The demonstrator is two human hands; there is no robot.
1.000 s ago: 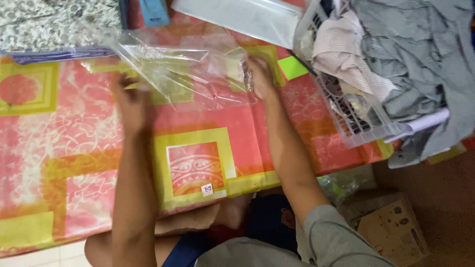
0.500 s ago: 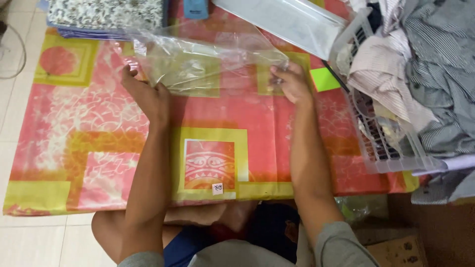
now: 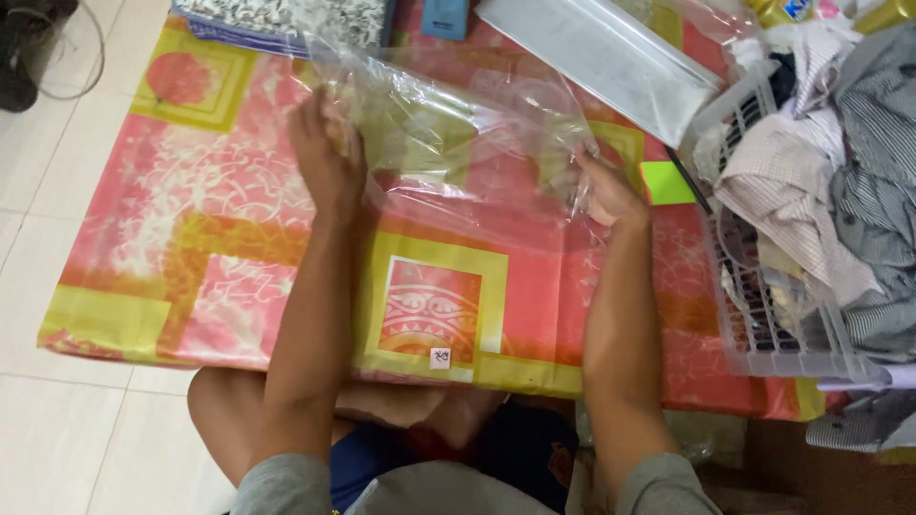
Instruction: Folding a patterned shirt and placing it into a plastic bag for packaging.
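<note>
Both hands, left hand and right hand, fingers pinching a crinkly clear plastic bag over the counter; white laundry basket crowds the right edge.

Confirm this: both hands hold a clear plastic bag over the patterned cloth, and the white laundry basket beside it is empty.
Not empty. In the head view the white basket is piled with clothes. The rest stands: left hand and right hand hold the clear plastic bag over the patterned cloth.
</note>
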